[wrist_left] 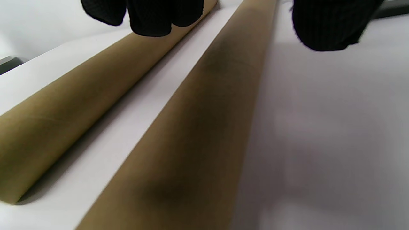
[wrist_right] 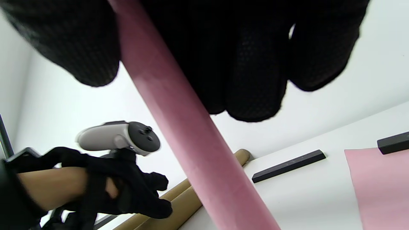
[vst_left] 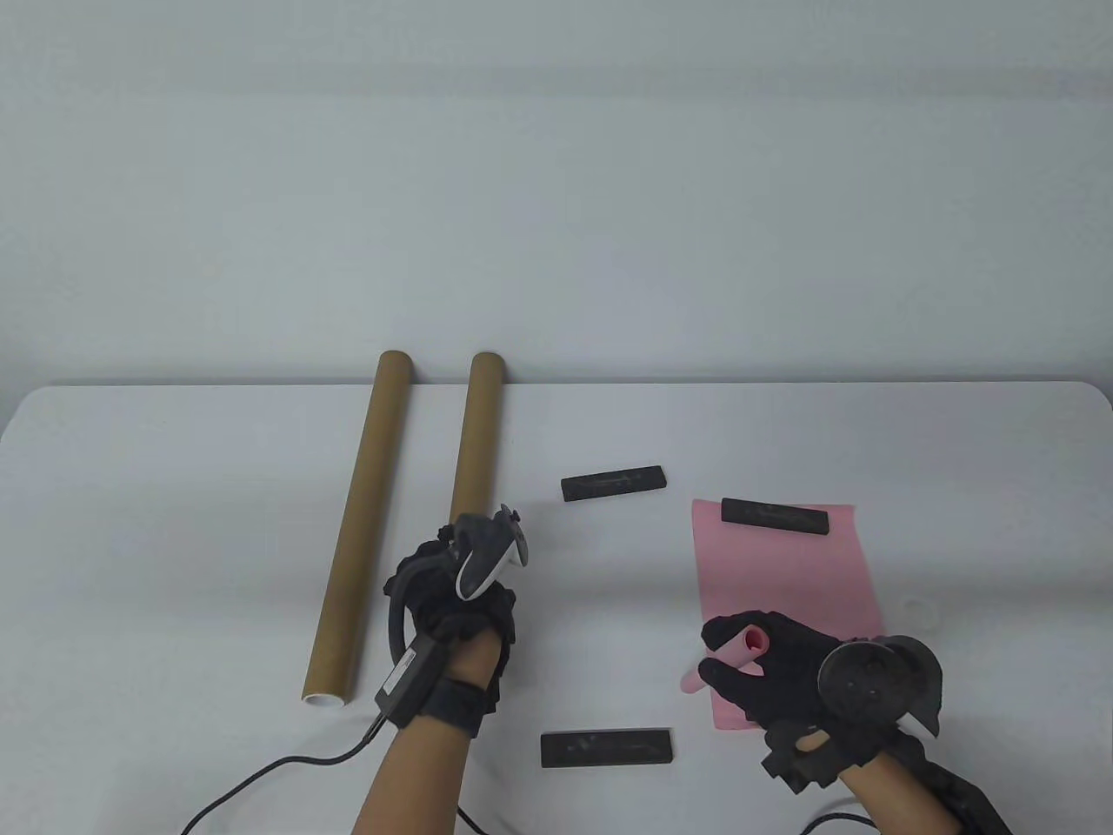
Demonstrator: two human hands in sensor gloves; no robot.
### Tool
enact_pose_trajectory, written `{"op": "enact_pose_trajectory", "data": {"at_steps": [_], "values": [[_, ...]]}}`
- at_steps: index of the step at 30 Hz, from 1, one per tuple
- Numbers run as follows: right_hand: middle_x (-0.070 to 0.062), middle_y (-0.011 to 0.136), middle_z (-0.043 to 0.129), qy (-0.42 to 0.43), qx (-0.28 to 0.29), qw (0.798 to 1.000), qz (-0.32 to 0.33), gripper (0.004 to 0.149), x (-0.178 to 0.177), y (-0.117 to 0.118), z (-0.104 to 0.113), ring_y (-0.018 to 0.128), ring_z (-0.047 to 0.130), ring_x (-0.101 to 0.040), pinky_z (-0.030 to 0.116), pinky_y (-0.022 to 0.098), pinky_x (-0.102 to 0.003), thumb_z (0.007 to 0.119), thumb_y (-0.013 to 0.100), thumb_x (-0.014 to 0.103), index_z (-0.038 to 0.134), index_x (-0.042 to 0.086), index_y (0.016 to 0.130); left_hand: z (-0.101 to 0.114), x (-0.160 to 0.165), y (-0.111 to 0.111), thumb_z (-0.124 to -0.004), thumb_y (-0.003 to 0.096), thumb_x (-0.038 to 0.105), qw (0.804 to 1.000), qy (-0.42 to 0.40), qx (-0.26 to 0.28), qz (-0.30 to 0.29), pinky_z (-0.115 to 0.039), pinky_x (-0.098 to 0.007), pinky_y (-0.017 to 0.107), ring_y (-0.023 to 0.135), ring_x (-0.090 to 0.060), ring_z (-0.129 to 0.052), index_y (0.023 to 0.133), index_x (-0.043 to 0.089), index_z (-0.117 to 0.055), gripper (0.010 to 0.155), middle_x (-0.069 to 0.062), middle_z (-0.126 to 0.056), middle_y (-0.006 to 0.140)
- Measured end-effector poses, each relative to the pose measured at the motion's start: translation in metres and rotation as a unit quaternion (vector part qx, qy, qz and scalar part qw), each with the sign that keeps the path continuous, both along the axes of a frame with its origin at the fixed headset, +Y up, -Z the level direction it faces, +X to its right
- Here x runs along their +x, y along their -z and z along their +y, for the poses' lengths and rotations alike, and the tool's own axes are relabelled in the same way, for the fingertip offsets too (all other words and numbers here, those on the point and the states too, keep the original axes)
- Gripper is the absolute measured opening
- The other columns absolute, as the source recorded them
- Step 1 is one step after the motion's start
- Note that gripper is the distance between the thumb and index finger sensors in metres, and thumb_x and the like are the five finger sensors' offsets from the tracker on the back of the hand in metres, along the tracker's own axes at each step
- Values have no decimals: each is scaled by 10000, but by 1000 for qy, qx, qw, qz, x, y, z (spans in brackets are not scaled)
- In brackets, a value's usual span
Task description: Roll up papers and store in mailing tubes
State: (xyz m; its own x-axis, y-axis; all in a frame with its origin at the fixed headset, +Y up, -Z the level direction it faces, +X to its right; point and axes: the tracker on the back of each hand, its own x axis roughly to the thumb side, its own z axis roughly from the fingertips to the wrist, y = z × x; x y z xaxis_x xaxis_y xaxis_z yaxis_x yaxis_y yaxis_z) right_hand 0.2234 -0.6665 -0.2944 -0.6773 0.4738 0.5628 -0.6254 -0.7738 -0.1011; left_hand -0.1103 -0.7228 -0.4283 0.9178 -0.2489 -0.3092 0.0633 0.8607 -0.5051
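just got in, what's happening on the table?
The right hand grips a rolled pink paper. The left hand hovers over the near end of one of two mailing tubes, fingers apart, not gripping it. Another pink sheet lies flat with a black bar on its far edge.

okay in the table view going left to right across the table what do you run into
Left mailing tube → right mailing tube → left hand → bare black bar → right hand gripping the rolled pink paper → flat pink sheet with a black bar on it.
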Motion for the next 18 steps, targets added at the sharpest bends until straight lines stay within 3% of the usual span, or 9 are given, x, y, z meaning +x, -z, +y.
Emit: {"op": "enact_pose_trajectory", "data": {"at_steps": [4, 10, 14, 18], "values": [[-141, 730, 1013, 2, 7, 1000, 2, 570, 2, -2, 2, 559, 1073, -372, 861, 473, -614, 883, 451, 543, 927, 104, 812, -13, 2, 22, -701, 357, 721, 998, 0, -47, 40, -651, -561, 764, 1050, -423, -661, 1085, 149, -131, 1086, -152, -444, 1147], [-142, 731, 1012, 4, 13, 1000, 1, 570, 4, -2, 4, 558, 1074, -372, 860, 475, -613, 882, 450, 544, 929, 106, 811, -32, -1, 37, -705, 376, 699, 992, 11, -92, 88, -741, -509, 708, 980, -389, -766, 1062, 87, -121, 1090, -166, -524, 1102], [-141, 730, 1013, 2, 16, 1000, 0, 572, 5, -2, 4, 558, 1074, -372, 860, 475, -613, 880, 451, 546, 927, 104, 812, -36, -2, 39, -735, 422, 605, 992, 7, -89, 91, -733, -501, 718, 957, -345, -784, 1051, 80, -118, 1026, -115, -570, 1042], [-142, 730, 1012, 5, 17, 1000, -2, 574, 7, -2, 5, 557, 1074, -373, 859, 474, -614, 877, 452, 548, 929, 103, 811, -36, -1, 36, -745, 434, 549, 992, -21, -70, 102, -793, -493, 692, 912, -370, -830, 1040, 66, -132, 988, -157, -569, 1014]]}}
